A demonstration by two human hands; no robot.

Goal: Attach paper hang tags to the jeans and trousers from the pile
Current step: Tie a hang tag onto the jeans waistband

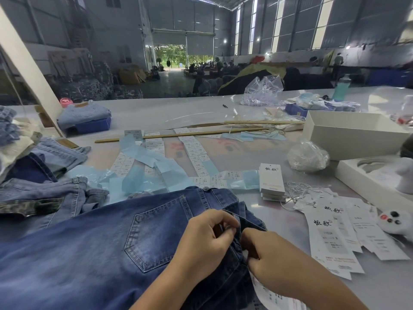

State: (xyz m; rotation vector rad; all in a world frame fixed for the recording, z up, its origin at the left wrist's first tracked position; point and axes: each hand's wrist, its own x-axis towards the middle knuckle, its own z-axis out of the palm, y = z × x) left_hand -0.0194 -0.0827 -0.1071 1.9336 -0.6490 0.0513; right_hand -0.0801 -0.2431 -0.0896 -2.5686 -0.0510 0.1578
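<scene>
Where the head view looks down on the grey worktable (pixel 178 113), a pair of dark blue jeans (pixel 93 238) lies back pocket up at the near edge, its waistband pinched between the curled fingers of the left hand (pixel 207 238) and the right hand (pixel 274 253), which meet at the band; a white hang tag (pixel 266 294) shows beneath the right wrist. Just right of the jeans: loose printed hang tags (pixel 330 238) fanned flat, a squared stack of tags (pixel 271 179) beyond them, white strings (pixel 299 191) between. Further items: label strips with blue backing paper (pixel 156 162) mid-table, heaped jeans (pixel 44 193) at left, open white box (pixel 353 133) at right.
</scene>
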